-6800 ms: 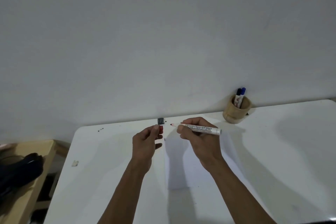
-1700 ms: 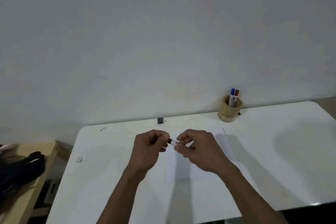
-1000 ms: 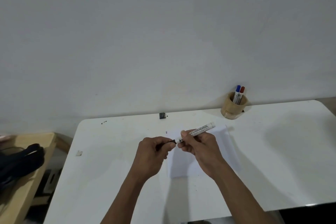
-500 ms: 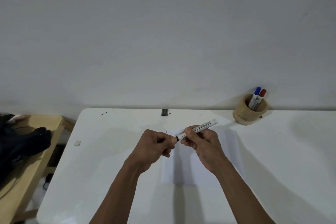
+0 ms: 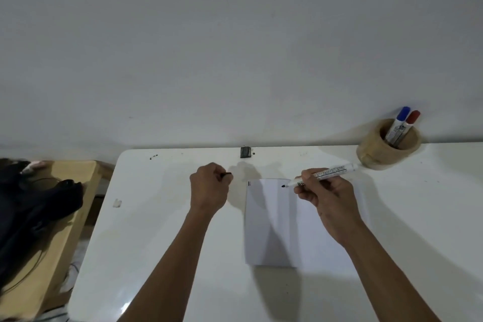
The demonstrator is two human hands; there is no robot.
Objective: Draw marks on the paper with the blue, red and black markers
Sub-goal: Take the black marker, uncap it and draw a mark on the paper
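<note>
Hovering black marker (image 5: pixel 325 174), right hand (image 5: pixel 326 196)

Both forearms are bare up to the lower edge of the view, with no sleeve visible. The left hand (image 5: pixel 210 192) and the right hand (image 5: pixel 328 200) wear nothing.

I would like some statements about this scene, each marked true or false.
1. The right hand holds an uncapped black marker. True.
2. The left hand lies flat on the paper. False: it is closed around a black cap, beside the paper.
3. The blue marker and red marker stand in the cup. True.
4. The paper is still blank. False: small marks sit at its top left corner.
</note>
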